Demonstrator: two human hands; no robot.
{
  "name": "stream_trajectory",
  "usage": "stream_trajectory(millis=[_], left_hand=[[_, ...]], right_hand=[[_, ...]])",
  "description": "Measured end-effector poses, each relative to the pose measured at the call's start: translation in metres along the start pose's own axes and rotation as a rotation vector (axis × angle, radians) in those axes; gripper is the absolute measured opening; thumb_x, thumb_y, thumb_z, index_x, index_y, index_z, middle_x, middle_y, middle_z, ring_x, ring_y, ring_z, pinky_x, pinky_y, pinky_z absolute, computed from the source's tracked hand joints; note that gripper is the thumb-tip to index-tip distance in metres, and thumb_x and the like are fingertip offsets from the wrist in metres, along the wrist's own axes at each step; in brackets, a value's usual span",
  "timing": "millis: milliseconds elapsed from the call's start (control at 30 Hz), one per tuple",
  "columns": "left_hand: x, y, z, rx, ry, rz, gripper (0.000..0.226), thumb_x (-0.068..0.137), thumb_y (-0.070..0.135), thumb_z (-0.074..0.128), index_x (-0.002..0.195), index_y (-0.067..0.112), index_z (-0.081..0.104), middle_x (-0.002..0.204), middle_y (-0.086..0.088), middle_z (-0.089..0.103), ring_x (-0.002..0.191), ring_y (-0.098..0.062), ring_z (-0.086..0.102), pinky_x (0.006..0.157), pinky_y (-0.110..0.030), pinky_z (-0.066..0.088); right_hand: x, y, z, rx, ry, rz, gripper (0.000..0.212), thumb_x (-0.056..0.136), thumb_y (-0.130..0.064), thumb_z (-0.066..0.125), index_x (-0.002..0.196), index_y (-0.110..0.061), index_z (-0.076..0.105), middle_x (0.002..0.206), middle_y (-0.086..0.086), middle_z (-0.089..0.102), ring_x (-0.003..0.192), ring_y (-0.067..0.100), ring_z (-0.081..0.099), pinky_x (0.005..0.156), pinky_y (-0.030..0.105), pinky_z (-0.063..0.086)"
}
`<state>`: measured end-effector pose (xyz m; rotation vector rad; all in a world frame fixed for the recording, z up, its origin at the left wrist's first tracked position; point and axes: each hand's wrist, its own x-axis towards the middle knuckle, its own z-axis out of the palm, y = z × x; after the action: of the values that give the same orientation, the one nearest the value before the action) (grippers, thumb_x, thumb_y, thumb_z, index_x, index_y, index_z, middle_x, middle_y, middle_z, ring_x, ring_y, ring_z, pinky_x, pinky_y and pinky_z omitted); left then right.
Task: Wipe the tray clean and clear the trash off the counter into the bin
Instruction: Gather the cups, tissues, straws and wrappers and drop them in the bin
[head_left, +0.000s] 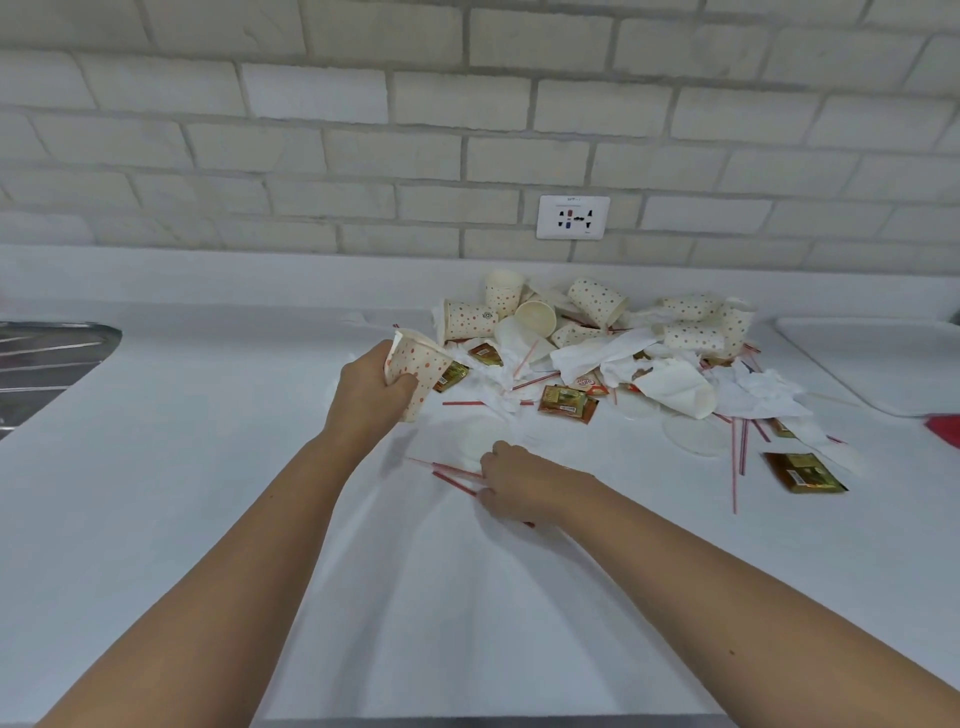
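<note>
The left hand (371, 387) holds a dotted paper cup (415, 370) up off the white desk (218, 467), with the fingers wrapped around its side. The right hand (524, 483) is lower and nearer, and its fingers bend down onto some red straws (451, 472) that lie flat on the desk. It looks like it pinches them. The step now seems to be picking up the loose straws and putting them with the cup. A good way is to pinch the straws near the middle so they all lift together and none rolls away. Thin straws are hard to grab off a flat top, so it may help to slide them to the desk edge first. Then drop them into the cup, which can carry small bits. The cup should not be squeezed too hard, because paper cups crush easily. A clear round lid (483, 435) sits just past the right hand and could go in next. The big pile of trash (613, 348), with cups, napkins and a sauce packet (566, 402), sits farther back, and more straws lie to its right. The white tray (883, 358) is at the far right of the desk, with a red cloth (946, 428) by it. No bin shows here.
</note>
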<state>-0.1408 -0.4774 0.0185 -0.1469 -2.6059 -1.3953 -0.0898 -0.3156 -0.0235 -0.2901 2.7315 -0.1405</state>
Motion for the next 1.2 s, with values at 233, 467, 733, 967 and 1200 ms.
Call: stream_trajectory(millis=[233, 467, 733, 967, 1200], left_hand=[[-0.004, 0.010, 0.008, -0.022, -0.025, 0.012, 0.040, 0.089, 0.006, 0.050, 0.128, 0.011, 0.052, 0.120, -0.011, 0.059, 0.093, -0.019, 0.050, 0.073, -0.030, 0.043], [-0.012, 0.011, 0.006, -0.029, -0.027, 0.014, 0.038, 0.089, 0.007, 0.050, 0.127, 0.011, 0.053, 0.121, -0.011, 0.059, 0.094, -0.020, 0.051, 0.072, -0.031, 0.044], [-0.018, 0.013, -0.001, -0.076, 0.013, 0.012, 0.034, 0.088, 0.005, 0.050, 0.120, 0.010, 0.056, 0.103, -0.001, 0.056, 0.091, -0.019, 0.051, 0.071, -0.029, 0.041], [-0.022, 0.019, 0.009, -0.176, 0.042, 0.013, 0.032, 0.088, 0.002, 0.050, 0.120, 0.008, 0.056, 0.101, 0.002, 0.055, 0.092, -0.019, 0.051, 0.060, -0.021, 0.041], [-0.031, 0.027, 0.037, -0.235, -0.025, 0.028, 0.030, 0.090, 0.009, 0.050, 0.119, 0.009, 0.057, 0.103, 0.000, 0.058, 0.096, -0.021, 0.055, 0.073, -0.028, 0.044]], right_hand=[[0.002, -0.027, -0.001, -0.133, 0.038, 0.026, 0.029, 0.089, 0.002, 0.049, 0.117, -0.001, 0.054, 0.097, 0.012, 0.052, 0.095, 0.031, 0.055, 0.072, 0.030, 0.037], [0.004, -0.024, 0.011, -0.120, -0.019, 0.030, 0.029, 0.094, -0.002, 0.040, 0.118, -0.001, 0.055, 0.120, 0.013, 0.056, 0.101, 0.028, 0.056, 0.079, 0.032, 0.045], [-0.006, -0.016, 0.005, 0.089, 0.027, 0.107, 0.035, 0.094, 0.000, 0.037, 0.129, 0.001, 0.041, 0.124, 0.018, 0.053, 0.111, 0.032, 0.055, 0.073, 0.030, 0.036], [-0.024, 0.047, -0.013, 0.322, 0.119, 0.168, 0.006, 0.099, -0.010, 0.031, 0.104, -0.009, 0.034, 0.101, 0.015, 0.048, 0.085, 0.023, 0.043, 0.068, 0.032, 0.035], [-0.031, 0.075, 0.017, 0.310, 0.114, 0.288, 0.034, 0.087, -0.041, 0.062, 0.092, -0.009, 0.050, 0.099, 0.010, 0.052, 0.085, 0.019, 0.047, 0.066, 0.027, 0.035]])
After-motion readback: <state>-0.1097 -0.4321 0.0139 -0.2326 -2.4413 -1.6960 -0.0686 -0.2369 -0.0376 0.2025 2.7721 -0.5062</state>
